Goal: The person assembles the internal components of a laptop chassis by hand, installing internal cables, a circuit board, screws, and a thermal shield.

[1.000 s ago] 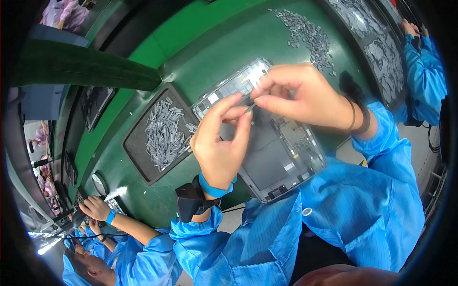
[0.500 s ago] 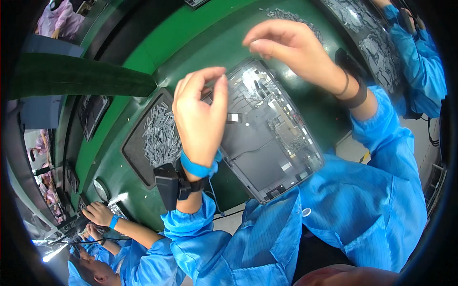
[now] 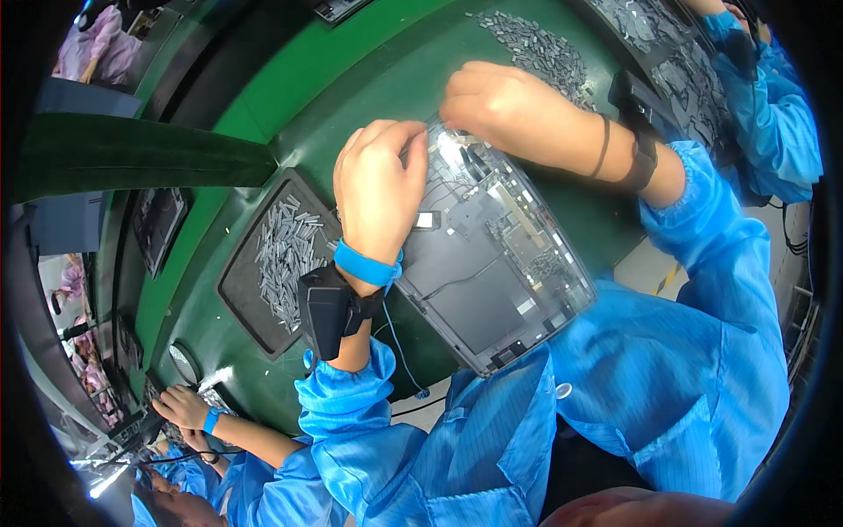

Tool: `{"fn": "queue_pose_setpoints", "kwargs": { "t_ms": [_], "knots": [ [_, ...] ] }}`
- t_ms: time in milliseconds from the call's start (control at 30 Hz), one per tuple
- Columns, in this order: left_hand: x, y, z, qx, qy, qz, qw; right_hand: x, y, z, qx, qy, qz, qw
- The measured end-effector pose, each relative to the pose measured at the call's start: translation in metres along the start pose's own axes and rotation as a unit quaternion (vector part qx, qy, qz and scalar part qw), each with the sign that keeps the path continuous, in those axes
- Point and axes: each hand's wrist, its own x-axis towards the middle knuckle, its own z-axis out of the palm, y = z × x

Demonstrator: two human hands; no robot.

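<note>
Resting on the green tabletop (image 3: 290, 79), the open grey device chassis with exposed circuit boards (image 3: 492, 263) lies under both hands. Left hand (image 3: 379, 189) curls loosely on its upper-left edge; right hand (image 3: 509, 110) pinches at its top corner, contents unclear.

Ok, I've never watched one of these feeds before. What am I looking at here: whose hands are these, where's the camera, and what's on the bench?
The camera sits on the worker's head and looks down through a fisheye lens, so straight edges curve. Both bare hands belong to that person, in blue sleeves. The left hand and right hand meet at the far edge of an opened grey device shell, fingers pinched there; what they pinch is too small to tell. It lies on a green bench. To the left is a black tray of small metal parts; a loose pile of similar parts lies beyond. Other workers' arms show at the edges.
</note>
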Motion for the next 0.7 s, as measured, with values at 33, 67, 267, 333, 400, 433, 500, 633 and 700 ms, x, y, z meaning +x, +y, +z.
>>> {"fn": "queue_pose_setpoints", "kwargs": {
  "t_ms": [33,67,267,333,400,433,500,633,700],
  "knots": [
    [0.000,0.000,0.001,-0.001,0.000,0.000,1.000,-0.001,-0.002,0.002,-0.020,-0.011,0.000,1.000],
    [0.000,0.000,0.003,0.004,0.007,0.009,1.000,-0.002,-0.004,0.002,-0.028,-0.013,0.005,1.000],
    [0.001,0.000,0.003,0.021,0.011,0.039,0.999,0.005,-0.007,-0.004,-0.048,-0.035,0.006,0.998],
    [0.003,-0.002,0.003,0.034,0.011,0.057,0.998,0.008,-0.008,-0.003,-0.053,-0.034,0.014,0.998],
    [0.003,-0.002,0.004,0.058,0.022,0.096,0.993,0.008,-0.007,0.001,-0.039,-0.040,0.047,0.997],
    [0.004,-0.002,0.004,0.058,0.021,0.096,0.993,0.008,-0.005,0.002,-0.039,-0.040,0.047,0.997],
    [0.005,0.000,0.004,0.083,0.028,0.123,0.989,0.009,0.002,0.003,0.042,-0.024,0.072,0.996],
    [0.004,-0.003,0.006,0.085,0.032,0.127,0.988,0.021,0.017,-0.001,0.118,-0.110,0.069,0.984],
    [0.004,-0.002,0.006,0.093,0.027,0.119,0.988,0.026,0.020,-0.004,0.124,-0.180,0.064,0.974]
  ]
}}
